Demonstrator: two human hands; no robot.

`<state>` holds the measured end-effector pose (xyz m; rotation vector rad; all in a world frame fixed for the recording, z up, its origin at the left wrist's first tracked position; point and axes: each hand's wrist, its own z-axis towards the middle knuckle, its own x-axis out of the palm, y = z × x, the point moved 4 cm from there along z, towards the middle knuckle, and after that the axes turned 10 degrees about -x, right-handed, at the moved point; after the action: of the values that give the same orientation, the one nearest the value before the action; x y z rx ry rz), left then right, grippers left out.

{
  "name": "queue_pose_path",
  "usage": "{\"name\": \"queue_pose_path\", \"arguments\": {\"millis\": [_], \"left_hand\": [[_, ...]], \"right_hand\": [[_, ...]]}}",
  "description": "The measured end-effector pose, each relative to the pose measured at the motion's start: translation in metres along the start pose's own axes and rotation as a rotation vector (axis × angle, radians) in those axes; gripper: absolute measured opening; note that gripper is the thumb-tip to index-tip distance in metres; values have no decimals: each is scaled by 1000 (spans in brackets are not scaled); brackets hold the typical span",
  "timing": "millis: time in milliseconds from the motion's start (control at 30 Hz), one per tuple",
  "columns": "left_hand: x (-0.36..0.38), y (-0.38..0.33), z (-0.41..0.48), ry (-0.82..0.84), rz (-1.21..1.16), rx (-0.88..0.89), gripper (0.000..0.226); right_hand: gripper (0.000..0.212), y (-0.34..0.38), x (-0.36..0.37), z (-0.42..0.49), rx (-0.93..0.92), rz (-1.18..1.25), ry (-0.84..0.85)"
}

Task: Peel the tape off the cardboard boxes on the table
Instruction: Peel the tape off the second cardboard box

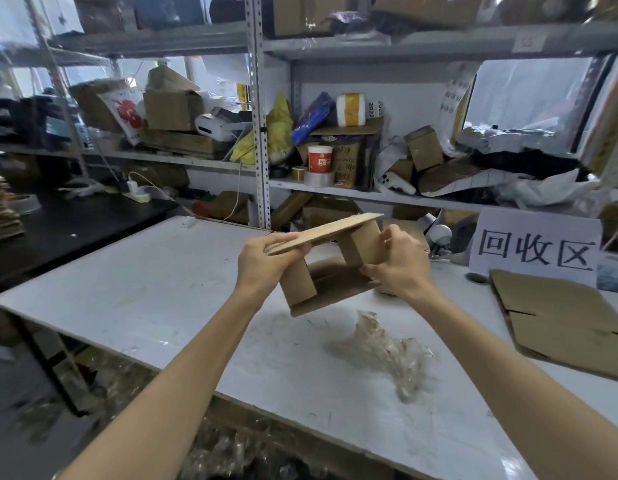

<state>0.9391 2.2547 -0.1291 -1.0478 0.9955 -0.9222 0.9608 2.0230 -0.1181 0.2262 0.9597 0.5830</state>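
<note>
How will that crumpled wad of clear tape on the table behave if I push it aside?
The tape wad looks thin, crinkled and loosely bunched, so it is probably very light and floppy. It may well cling to fingers or drag along the white table rather than slide cleanly, since peeled tape is likely still sticky. It seems unlikely to roll.

Paper sign (536, 249); perhaps a printer (220, 125).

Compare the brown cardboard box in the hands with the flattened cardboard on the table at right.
The brown cardboard box is held in the air, tilted, flaps open; the flattened brown cardboard lies flat on the white table. The box is held by both hands; the flat piece is untouched. Both are plain brown corrugated board.
</note>
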Motion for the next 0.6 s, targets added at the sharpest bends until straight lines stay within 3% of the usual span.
{"name": "queue_pose_path", "arguments": {"millis": [100,167,267,433,533,600], "left_hand": [[5,4,0,-47,-13,-49,66],[8,2,0,-68,34,-40,74],[8,0,4,-57,53,-46,73],[2,-5,12,135,-104,-137,67],[-2,-9,12,224,-91,-145,71],[-5,-10,10,275,-153,-157,78]], "right_hand": [[41,-1,-4,-2,22,104,-46],[40,-1,-5,-2,18,140,-38],[47,-4,-9,-3,33,260,-39],[73,-15,-9,-2,60,379,14],[72,-18,-9,-5,84,557,7],[59,-20,-10,-7,139,752,4]]}}
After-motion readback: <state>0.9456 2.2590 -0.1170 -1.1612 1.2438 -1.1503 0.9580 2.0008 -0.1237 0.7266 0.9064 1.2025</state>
